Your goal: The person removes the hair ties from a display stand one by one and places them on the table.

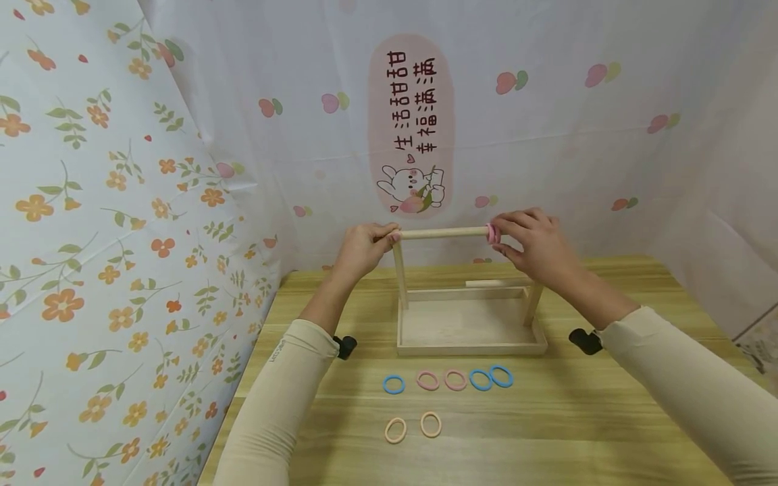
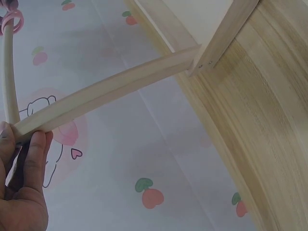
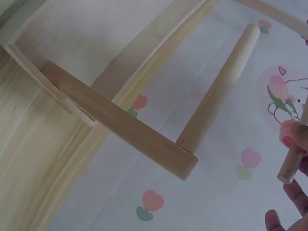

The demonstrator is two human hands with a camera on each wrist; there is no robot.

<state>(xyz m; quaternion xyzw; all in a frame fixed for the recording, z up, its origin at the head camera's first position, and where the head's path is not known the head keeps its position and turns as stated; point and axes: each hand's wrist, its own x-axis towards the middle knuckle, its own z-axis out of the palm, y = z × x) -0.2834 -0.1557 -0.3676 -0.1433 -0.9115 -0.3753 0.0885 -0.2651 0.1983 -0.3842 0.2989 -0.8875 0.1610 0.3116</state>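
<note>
A wooden rack has a shallow tray base [image 1: 474, 350], a tall left post [image 1: 400, 273] with an upper rod [image 1: 444, 233], and a shorter right post [image 1: 533, 304] with a lower rod [image 1: 495, 283]. My left hand [image 1: 361, 253] grips the top of the left post, where the upper rod joins it. At that rod's free right end, my right hand [image 1: 537, 246] pinches a pink ring [image 1: 492, 233]. The right wrist view shows the pink ring [image 3: 287, 132] around the rod, just in from its bare tip. The lower rod [image 3: 221, 86] carries no ring.
In front of the tray lie a blue ring [image 1: 394, 385], pink rings [image 1: 428, 389] and more blue rings [image 1: 501, 385] in a row. Nearer are two pale orange rings [image 1: 396, 441]. A printed cloth [image 1: 328, 169] hangs behind the wooden table [image 1: 547, 432].
</note>
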